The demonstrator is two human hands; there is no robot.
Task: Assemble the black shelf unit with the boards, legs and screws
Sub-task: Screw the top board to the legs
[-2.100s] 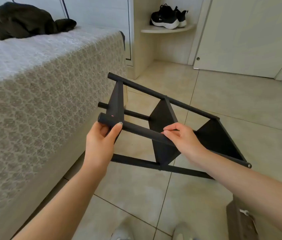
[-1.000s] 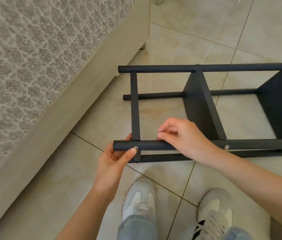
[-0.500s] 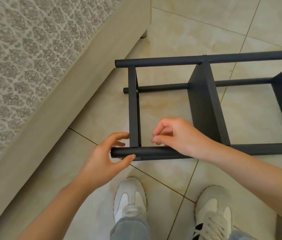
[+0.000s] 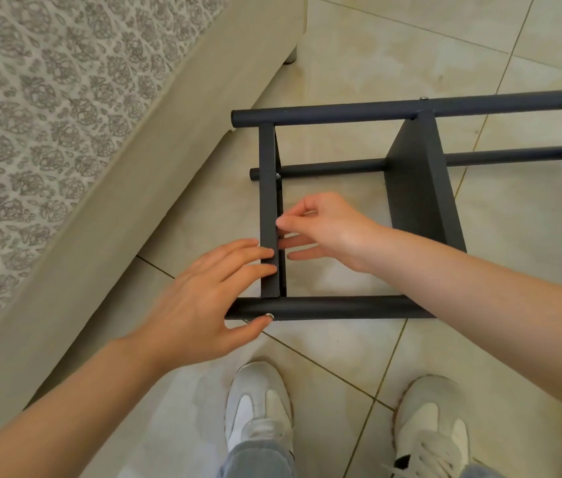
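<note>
The black shelf unit [image 4: 417, 188] lies on its side on the tiled floor, four round legs running left to right. Its end board [image 4: 268, 188] stands edge-on at the left, between the far leg [image 4: 376, 110] and the near leg [image 4: 334, 308]. A silver screw head [image 4: 269, 316] shows in the near leg. My left hand [image 4: 203, 305] rests spread over the near leg's left end, fingers against the end board. My right hand [image 4: 328, 229] reaches from the right, its fingertips touching the end board's inner face. Neither hand grips anything.
A bed [image 4: 66, 132] with a patterned cover and beige base runs along the left, close to the shelf's end. My two white shoes [image 4: 259, 408] stand on the tiles just below the near leg. Tiled floor stretches to the upper right.
The shelf was lowered from the air onto the floor. Both hands let go of the near leg and shifted up onto the end board, fingers now spread.
</note>
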